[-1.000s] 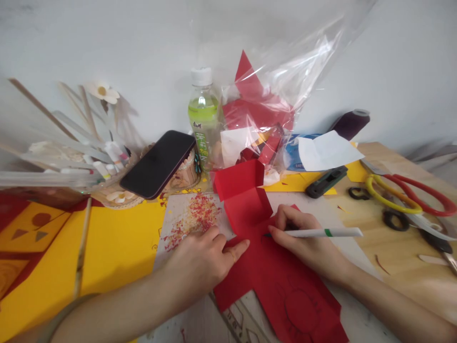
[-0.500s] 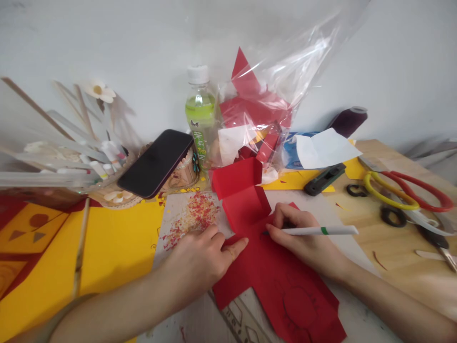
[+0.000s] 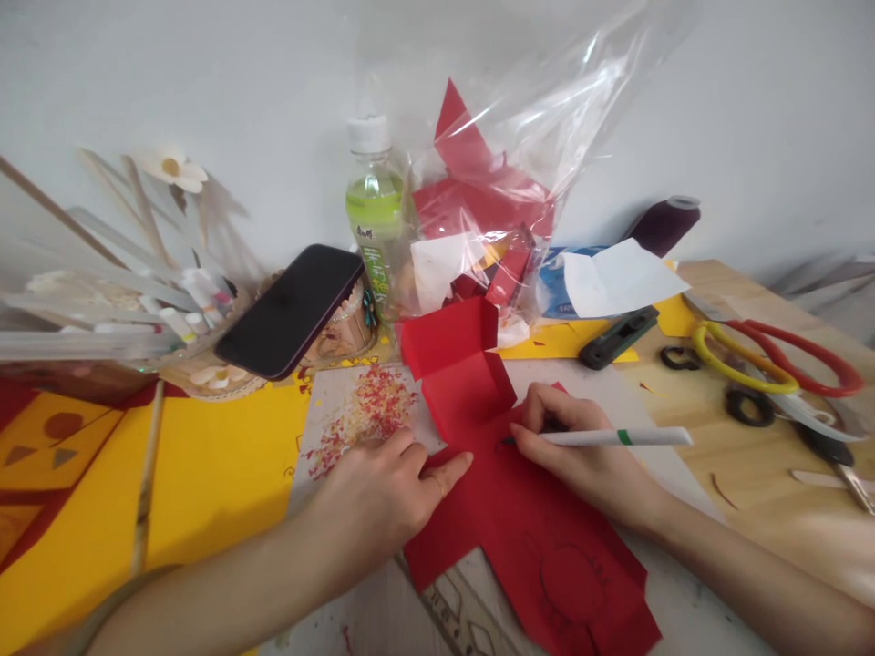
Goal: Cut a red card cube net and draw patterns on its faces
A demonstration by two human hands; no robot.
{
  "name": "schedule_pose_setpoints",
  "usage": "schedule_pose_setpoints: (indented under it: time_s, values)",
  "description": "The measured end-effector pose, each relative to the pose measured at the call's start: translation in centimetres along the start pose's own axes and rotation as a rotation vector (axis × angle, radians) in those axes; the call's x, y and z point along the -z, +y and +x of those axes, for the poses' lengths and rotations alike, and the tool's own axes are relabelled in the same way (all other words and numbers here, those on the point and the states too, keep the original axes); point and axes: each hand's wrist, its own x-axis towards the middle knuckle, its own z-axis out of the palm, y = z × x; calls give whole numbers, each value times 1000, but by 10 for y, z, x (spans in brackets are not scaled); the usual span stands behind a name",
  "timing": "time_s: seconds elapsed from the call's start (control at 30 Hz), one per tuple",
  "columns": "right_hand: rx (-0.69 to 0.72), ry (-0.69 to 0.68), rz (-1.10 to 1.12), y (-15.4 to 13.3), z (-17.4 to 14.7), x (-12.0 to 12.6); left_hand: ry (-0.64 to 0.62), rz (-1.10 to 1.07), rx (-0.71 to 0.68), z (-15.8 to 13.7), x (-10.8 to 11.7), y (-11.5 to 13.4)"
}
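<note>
A folded red card cutout (image 3: 458,510) with several flaps lies in front of me, its far flaps bent upward. A dark line drawing of a round, spiky-edged shape (image 3: 572,576) shows on its near part. My right hand (image 3: 571,446) grips a white marker pen (image 3: 649,437) with a green band, its dark tip at the card's surface near the middle. My left hand (image 3: 400,478) rests on the card's left edge, one finger stretched out and pressing, the others partly curled beneath and hidden. Under the card, a wooden ruler (image 3: 455,610) sticks out.
Red and yellow crumbs (image 3: 375,401) cover part of a grey board. Behind stand a phone (image 3: 293,310), a green drink bottle (image 3: 375,214) and a clear bag (image 3: 506,210). Scissors (image 3: 799,360), a black-green cutter (image 3: 619,337) and black tape rings lie right; yellow paper (image 3: 225,474) lies left.
The pen has tilted very slightly, its tip still at about the same spot on the card. My left hand keeps its place. The whole view has shifted a little.
</note>
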Motion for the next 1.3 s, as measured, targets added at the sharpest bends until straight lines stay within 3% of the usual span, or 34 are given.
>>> schedule_pose_setpoints:
  time_s: [0.57, 0.73, 1.3]
  values:
    - [-4, 5, -6, -4, 1, 1, -25, 11, -26, 1, 2, -1]
    - [-4, 14, -5, -4, 1, 1, -42, 10, 30, -2, -1, 1]
    - [5, -5, 17, -4, 0, 1, 1, -1, 14, -1, -3, 0]
